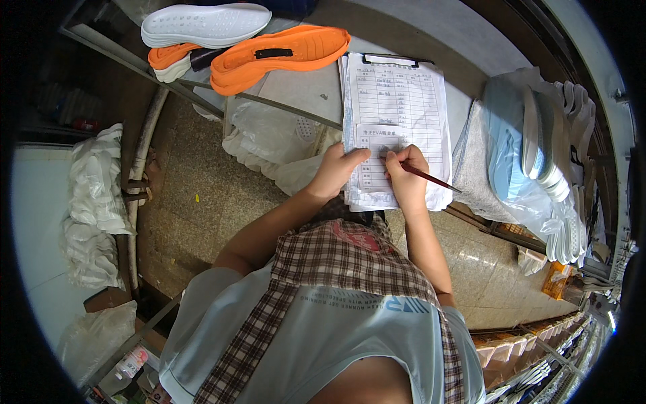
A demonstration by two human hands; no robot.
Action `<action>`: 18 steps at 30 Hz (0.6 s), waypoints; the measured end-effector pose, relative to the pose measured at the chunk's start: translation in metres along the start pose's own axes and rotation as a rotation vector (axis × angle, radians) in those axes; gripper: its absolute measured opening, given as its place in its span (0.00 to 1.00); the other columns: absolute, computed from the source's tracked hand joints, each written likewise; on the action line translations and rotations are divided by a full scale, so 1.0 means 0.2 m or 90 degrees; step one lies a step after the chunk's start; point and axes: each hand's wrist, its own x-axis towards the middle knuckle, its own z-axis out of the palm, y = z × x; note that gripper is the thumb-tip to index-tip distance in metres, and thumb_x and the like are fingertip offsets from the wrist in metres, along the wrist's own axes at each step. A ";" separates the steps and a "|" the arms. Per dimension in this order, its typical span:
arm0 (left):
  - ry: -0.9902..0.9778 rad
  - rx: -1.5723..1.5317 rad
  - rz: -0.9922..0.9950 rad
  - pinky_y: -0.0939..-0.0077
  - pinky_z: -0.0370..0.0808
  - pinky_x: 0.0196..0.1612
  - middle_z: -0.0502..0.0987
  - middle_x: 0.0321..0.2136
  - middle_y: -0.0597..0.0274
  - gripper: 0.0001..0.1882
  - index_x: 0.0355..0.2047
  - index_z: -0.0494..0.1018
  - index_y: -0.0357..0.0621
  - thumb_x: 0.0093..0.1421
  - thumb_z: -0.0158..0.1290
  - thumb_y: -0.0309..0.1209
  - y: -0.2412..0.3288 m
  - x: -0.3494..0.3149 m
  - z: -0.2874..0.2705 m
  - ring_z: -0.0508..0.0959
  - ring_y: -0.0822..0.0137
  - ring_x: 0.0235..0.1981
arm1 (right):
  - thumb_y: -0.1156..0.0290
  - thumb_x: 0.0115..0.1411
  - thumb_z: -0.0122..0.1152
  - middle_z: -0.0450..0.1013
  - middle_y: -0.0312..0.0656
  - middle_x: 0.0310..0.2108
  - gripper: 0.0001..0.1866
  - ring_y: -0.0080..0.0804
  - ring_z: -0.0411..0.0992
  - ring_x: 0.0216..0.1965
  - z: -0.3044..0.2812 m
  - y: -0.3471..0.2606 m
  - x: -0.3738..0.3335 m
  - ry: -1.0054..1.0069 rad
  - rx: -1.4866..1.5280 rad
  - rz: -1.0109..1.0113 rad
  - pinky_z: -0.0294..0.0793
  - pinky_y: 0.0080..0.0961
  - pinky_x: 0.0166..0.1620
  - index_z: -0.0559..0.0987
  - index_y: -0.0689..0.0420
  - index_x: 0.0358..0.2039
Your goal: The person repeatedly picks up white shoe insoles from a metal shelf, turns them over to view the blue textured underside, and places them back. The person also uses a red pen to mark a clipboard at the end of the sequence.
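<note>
A clipboard with a stack of white form sheets (404,101) lies before me, its dark clip (390,59) at the far end. On the sheets is a smaller printed slip (370,176). My right hand (408,180) is closed round a dark red pen (434,178), the tip end over the slip and the back end slanting down to the right. My left hand (336,168) grips the left edge of the clipboard, thumb on top of the papers; its other fingers are partly hidden. The upper sheet bears handwriting in its rows.
Orange shoe soles (282,57) and a white sole (205,25) lie at the far left of the work surface. Bagged blue and white soles (511,141) stand at the right. White bundles (97,182) hang at the left, and a plastic bag (269,135) sits below the table edge.
</note>
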 end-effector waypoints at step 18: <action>0.006 0.005 -0.002 0.76 0.72 0.39 0.75 0.37 0.58 0.16 0.44 0.69 0.30 0.56 0.50 0.26 0.00 0.00 0.01 0.75 0.71 0.36 | 0.80 0.55 0.53 0.64 0.34 0.15 0.11 0.18 0.63 0.14 0.01 -0.03 -0.02 0.049 0.084 0.029 0.61 0.15 0.18 0.62 0.56 0.21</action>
